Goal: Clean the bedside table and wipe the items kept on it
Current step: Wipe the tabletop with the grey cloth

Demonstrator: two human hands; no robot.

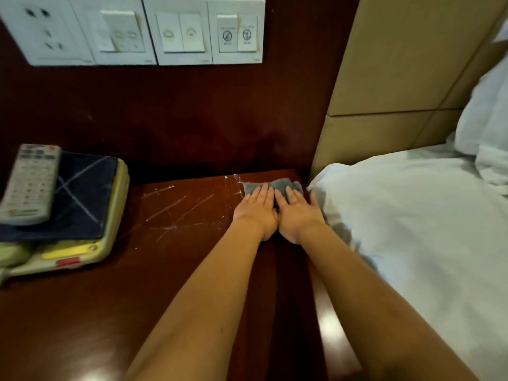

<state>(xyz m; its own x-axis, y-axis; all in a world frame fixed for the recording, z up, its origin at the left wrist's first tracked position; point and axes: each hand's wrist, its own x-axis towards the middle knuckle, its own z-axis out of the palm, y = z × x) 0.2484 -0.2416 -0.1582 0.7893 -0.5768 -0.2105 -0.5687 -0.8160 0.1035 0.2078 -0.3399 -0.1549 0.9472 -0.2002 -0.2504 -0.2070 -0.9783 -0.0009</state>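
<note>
Head view, looking down at bedside surface (176,284): dark red wood, glossy. Grey cloth (284,185) lies at far right corner of surface, just beside bed edge. Both palms down on it: left grip (257,209) and right grip (298,213) side by side, thumbs touching, fingers straight & flat, pressing cloth to the wood, nothing curled round it. Cloth shows past the fingertips only; rest hidden under hands. White scratchy streaks (170,210) across surface, left of hands. Far left: beige phone (114,237) w/ yellow strip & red tab at front edge. Dark blue pad (82,199) w/ pale X lines sits on top of it. Grey remote (30,182) lies on the pad, towards its left side. Wall behind: row of white switch plates (143,31), socket at left end. Right: tan padded headboard (398,64), white bed sheet (412,229), pillow (489,111) at far right.
</note>
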